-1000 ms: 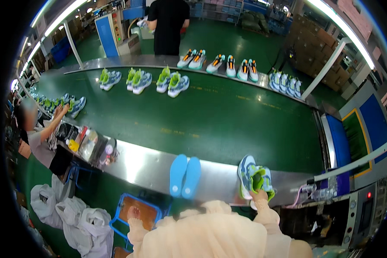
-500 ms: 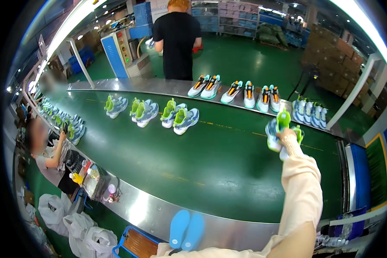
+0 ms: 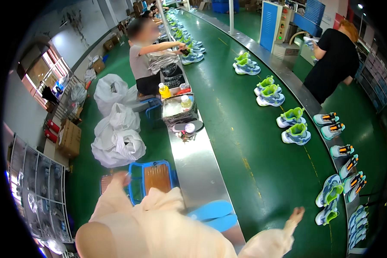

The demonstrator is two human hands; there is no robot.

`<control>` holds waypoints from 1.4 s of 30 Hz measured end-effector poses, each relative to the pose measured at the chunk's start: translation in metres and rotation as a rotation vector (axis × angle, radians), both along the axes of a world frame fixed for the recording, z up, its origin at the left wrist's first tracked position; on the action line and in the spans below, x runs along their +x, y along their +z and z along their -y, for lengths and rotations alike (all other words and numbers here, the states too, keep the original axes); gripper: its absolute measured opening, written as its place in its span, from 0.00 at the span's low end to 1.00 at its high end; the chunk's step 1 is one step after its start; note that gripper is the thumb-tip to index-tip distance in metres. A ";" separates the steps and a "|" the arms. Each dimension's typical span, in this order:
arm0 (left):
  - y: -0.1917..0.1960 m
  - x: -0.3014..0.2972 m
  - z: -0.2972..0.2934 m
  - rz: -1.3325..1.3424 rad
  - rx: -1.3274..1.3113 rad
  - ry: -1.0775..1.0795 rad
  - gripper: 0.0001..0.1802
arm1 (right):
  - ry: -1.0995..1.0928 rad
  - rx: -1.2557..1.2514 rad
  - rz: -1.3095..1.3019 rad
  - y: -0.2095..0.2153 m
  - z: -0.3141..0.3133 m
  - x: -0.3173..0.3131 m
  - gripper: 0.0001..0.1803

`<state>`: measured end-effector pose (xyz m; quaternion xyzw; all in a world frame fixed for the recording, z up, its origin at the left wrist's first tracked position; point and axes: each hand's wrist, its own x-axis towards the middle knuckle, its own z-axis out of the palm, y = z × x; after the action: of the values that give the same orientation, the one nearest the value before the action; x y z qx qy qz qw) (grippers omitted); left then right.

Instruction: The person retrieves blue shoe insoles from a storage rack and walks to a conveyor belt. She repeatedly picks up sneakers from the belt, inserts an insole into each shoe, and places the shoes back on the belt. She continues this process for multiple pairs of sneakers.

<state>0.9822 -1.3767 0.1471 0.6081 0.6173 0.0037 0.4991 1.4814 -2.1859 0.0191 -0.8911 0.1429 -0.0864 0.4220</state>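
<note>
My right hand is over the green belt, fingers stretched out and holding nothing. Just beyond it, apart from the fingers, stands a pair of blue-grey sneakers with lime-green linings. My left hand is near the blue-framed chair, smeared by motion, so its fingers are unclear. Two light blue insoles lie on the metal ledge in front of me. More pairs of the same sneakers are spaced along the belt.
White and orange sneakers line the far metal rail, with blue sneakers beyond them. A seated co-worker reaches over the belt at the left. A crate with bottles stands on the ledge. White bags sit on the floor.
The view has swung to the left. My right hand has let go of the lime-lined sneakers, which now stand near the far rail. My left hand has come into view.
</note>
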 end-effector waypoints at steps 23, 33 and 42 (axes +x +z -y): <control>0.001 0.317 -0.035 0.383 0.891 -0.535 0.08 | -0.450 0.652 -0.930 -0.003 -0.276 -0.521 0.10; -0.023 0.290 0.094 0.566 0.541 -1.888 0.09 | -0.566 1.053 -1.056 -0.105 -0.384 -0.544 0.17; -0.081 0.256 0.165 0.674 0.516 -2.205 0.24 | -0.460 0.254 -0.896 -0.207 -0.515 -0.577 0.16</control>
<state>1.2385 -1.5414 0.0662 0.8638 -0.4228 -0.1444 0.2328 0.9042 -1.6707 -0.1882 -0.7280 0.5110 0.2309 0.3944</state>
